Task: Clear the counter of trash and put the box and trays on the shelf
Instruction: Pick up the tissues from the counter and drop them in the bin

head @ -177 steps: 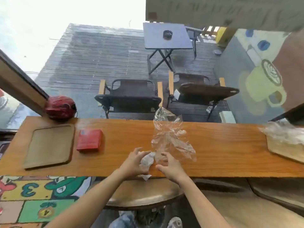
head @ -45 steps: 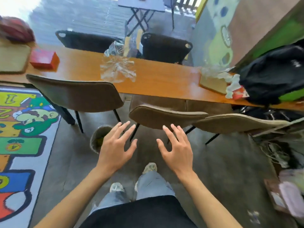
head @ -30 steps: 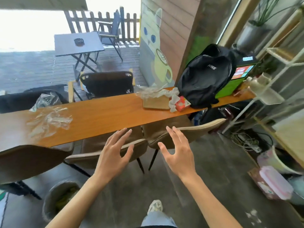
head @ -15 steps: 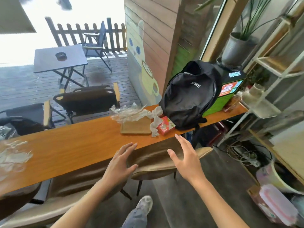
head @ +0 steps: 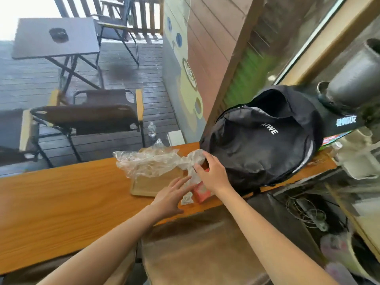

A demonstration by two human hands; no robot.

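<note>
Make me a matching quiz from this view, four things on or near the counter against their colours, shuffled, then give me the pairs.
Things:
1. backpack
2. small box
3. tray
4. plastic wrap

Colours:
A. clear
B. red
C. black
D. light wood

Pairs: 1-C, 2-B, 3-D, 4-A

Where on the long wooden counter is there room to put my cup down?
The counter is bare left of the tray, all the way to the picture's edge. The right end is crowded: plastic wrap on the tray, crumpled tissue, a red box, both hands, then the black backpack.
</note>
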